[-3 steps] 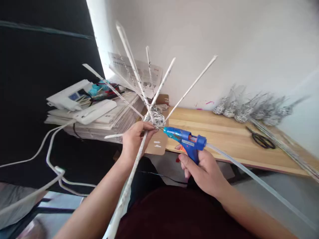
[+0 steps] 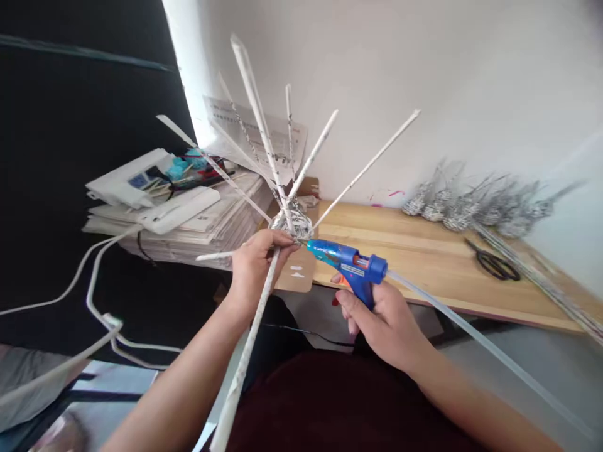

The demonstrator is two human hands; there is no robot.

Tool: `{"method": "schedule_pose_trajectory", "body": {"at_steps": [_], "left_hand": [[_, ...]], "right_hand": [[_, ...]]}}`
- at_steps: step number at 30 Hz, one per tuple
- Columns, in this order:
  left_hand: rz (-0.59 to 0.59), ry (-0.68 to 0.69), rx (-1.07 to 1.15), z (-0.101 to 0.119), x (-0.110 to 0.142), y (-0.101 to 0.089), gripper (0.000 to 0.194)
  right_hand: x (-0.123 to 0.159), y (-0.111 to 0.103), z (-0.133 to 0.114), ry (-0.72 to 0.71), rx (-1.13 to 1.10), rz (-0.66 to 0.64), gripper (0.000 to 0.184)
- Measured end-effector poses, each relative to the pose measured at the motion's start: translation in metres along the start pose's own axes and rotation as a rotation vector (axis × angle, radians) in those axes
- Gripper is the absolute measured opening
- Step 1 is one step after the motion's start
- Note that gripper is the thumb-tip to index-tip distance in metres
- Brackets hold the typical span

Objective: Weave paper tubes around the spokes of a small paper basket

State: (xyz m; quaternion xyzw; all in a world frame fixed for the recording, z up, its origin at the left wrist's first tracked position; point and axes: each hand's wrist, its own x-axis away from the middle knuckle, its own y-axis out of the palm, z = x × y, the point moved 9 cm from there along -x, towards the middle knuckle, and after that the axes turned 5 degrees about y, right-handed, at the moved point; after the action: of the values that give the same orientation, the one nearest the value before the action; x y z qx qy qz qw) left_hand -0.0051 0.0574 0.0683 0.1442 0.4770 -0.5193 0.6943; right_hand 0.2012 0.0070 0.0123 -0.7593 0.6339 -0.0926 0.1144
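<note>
My left hand is closed on a woven newspaper piece, gripping its lower edge with thumb and fingers. Several rolled paper sticks fan out from this piece, and one long stick runs down toward me. In my right hand is a blue hot glue gun, its fingers wrapped round the handle by the orange trigger. The nozzle points left and meets the piece beside my left fingertips; whether glue is coming out is too small to tell. A long clear glue stick trails from the gun's back.
A wooden table carries several small woven newspaper pieces, black scissors and a bundle of paper sticks. At left, a paper stack holds a white power strip; white cables hang from it. A wall stands behind.
The sticks on the woven piece have tilted slightly to the right, and the long near stick has shifted right too. The glue gun has moved slightly left.
</note>
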Motion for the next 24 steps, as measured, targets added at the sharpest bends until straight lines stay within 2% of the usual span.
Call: {"method": "schedule_pose_trajectory", "body": {"at_steps": [8,24], "left_hand": [[-0.046,0.157,-0.070,0.013,-0.001,0.002,0.010],[-0.118,0.235,-0.124,0.019,0.004,0.011,0.011]], "right_hand": [[-0.003,-0.002,-0.003,-0.040,0.087,0.006,0.031],[-0.004,-0.009,-0.008,-0.130,0.219,0.052,0.026]]}}
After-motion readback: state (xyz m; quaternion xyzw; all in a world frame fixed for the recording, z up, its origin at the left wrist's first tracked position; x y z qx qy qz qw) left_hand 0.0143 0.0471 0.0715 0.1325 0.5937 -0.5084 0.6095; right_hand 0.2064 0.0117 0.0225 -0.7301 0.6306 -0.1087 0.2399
